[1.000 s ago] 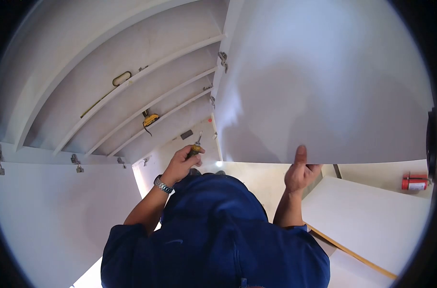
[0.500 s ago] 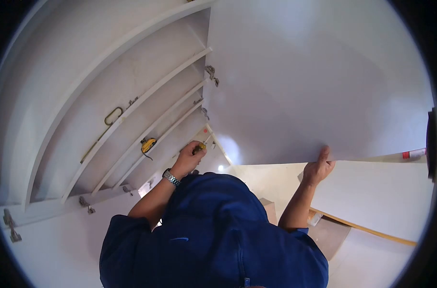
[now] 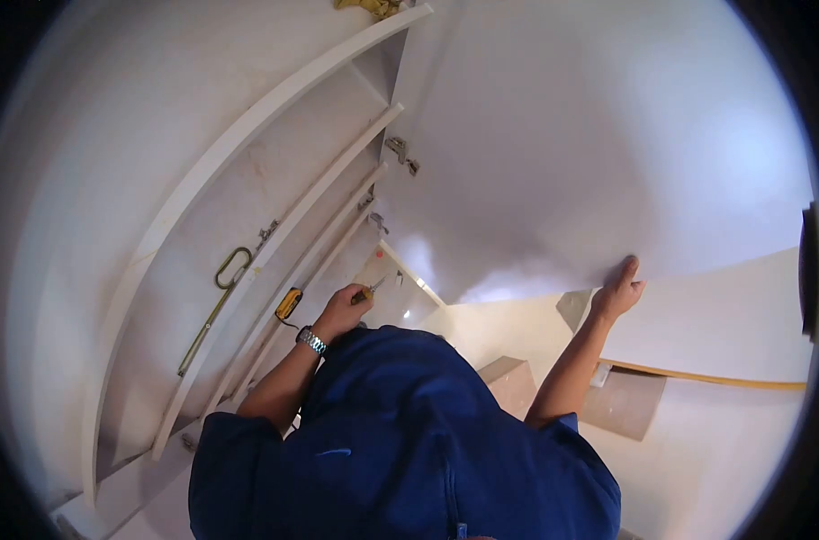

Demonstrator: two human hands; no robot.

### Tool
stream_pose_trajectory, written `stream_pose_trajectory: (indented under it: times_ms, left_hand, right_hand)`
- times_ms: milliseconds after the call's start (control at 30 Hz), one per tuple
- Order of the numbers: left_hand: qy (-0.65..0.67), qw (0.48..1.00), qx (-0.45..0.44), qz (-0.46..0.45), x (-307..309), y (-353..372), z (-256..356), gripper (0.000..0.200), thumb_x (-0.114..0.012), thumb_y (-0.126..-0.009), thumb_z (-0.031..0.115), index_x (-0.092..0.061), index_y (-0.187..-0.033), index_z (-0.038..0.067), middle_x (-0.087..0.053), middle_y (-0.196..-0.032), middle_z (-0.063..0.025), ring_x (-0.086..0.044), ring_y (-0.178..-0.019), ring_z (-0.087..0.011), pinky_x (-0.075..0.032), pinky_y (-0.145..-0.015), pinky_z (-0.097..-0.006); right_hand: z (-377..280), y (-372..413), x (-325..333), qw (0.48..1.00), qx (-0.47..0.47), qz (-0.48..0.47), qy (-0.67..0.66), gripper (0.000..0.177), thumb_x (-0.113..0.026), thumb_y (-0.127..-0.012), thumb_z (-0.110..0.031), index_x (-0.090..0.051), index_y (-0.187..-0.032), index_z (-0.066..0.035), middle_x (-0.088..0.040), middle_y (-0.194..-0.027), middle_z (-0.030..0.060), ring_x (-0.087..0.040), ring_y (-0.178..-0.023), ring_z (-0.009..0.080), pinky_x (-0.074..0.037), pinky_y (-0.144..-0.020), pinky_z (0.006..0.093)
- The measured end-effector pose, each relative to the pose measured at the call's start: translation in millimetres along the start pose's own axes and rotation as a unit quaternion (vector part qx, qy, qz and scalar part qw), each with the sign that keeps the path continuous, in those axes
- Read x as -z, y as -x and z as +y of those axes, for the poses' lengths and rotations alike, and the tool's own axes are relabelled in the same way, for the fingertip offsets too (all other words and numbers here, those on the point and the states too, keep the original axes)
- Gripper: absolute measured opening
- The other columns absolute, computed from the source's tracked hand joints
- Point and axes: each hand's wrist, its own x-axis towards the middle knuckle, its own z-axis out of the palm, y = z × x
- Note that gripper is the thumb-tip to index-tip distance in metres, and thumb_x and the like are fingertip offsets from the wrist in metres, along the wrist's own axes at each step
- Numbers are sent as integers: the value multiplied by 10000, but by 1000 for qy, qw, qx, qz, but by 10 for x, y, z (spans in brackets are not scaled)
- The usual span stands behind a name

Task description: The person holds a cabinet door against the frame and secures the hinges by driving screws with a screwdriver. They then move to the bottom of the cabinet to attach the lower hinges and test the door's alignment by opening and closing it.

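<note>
A screwdriver [image 3: 364,295] with a yellowish handle is in my left hand [image 3: 340,313], its fingers closed round the handle and its shaft pointing up and right. A metal-band watch sits on that wrist. My right hand [image 3: 618,295] grips the lower edge of a large white cabinet door [image 3: 553,153], with the thumb on the near face and the other fingers partly hidden. Metal hinges, including an upper hinge [image 3: 401,154] and a lower hinge [image 3: 379,222], show along the door's left side, beside the white shelved cabinet [image 3: 193,189].
A yellow-and-black tool [image 3: 289,304] and a long brass-coloured rod with a loop [image 3: 233,267] lie on the cabinet shelves at left. Something yellow [image 3: 371,7] rests at the top. A cardboard-coloured box [image 3: 507,385] stands below, and a white panel with a wooden edge [image 3: 715,337] is at right.
The view has shifted over the shelves. The door's lower edge has swung somewhat, and my right hand has moved slightly up and right with it. My left hand still holds the screwdriver, now slightly lower.
</note>
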Motion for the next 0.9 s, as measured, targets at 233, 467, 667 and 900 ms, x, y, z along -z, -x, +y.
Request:
stream_pose_trajectory:
  times_ms: [233,467,667,900]
  left_hand:
    - [77,995,54,-45,127,-70,12,362,-669,-807,248,-579,-1036,-17,-635,-878,-98,-601,-812,-172,-480,-737,-307]
    - [-62,997,-41,-10,71,-277,-502,298,-622,-856,251,-585,-1003,-5,-608,-810,-50,-575,-713,-125,-478,-589,-276]
    - [-132,981,129,-59,214,-358,-1203,459,-625,-764,364,-605,-994,-33,-641,-805,-188,-618,-769,-289,-485,-689,-361]
    - [-283,941,183,-34,384,85,-1994,491,-564,-755,346,-593,-964,-97,-631,-908,-278,-623,-894,-379,-494,-809,-419]
  right_hand:
    - [65,-50,28,999,-11,9,42,431,-628,-876,-378,-489,-995,12,-564,-952,93,-545,-856,164,-468,-771,297]
    - [92,-120,32,1000,-12,-13,16,483,-620,-874,-404,-488,-1068,18,-562,-1000,91,-544,-910,188,-464,-827,330]
    - [69,-103,24,1000,-5,-22,18,520,-610,-879,-410,-478,-1128,27,-544,-1072,103,-519,-998,205,-432,-882,336]
    - [107,-137,36,999,-26,-12,29,528,-617,-872,-419,-475,-1135,16,-544,-1071,90,-517,-993,192,-431,-874,329]
